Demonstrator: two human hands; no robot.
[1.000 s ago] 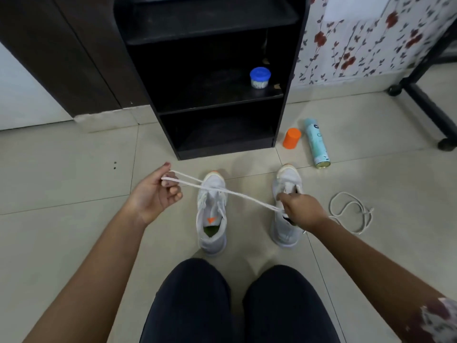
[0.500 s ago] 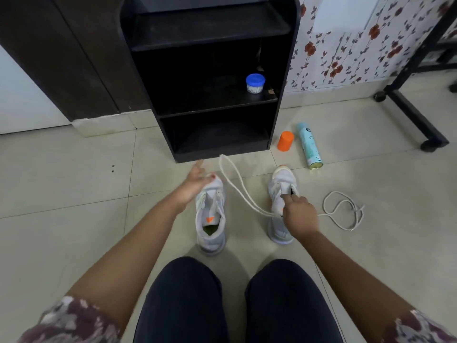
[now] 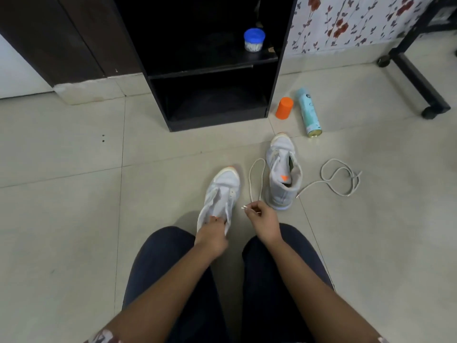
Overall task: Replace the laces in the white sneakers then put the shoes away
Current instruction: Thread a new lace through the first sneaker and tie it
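Note:
Two white sneakers stand on the tiled floor in front of my knees. My left hand [image 3: 213,233] grips the heel opening of the left sneaker [image 3: 220,194], which carries no lace and is angled toward me. My right hand [image 3: 262,219] pinches both tips of a white lace [image 3: 252,179] that loops forward across the floor between the shoes. The right sneaker [image 3: 283,177] stands a little farther off, also without a lace. A second, greyer lace [image 3: 338,178] lies curled on the tiles to its right.
A black open shelf unit [image 3: 212,70] stands ahead with a blue-lidded jar [image 3: 254,40] on its middle shelf. An orange cap [image 3: 284,108] and a pale blue spray can [image 3: 308,112] lie on the floor to its right. A black wheeled frame [image 3: 420,78] is at far right.
My left hand let go of the lace and took hold of the left sneaker's heel, pulling it nearer. My right hand gathered both lace tips and moved off the right sneaker.

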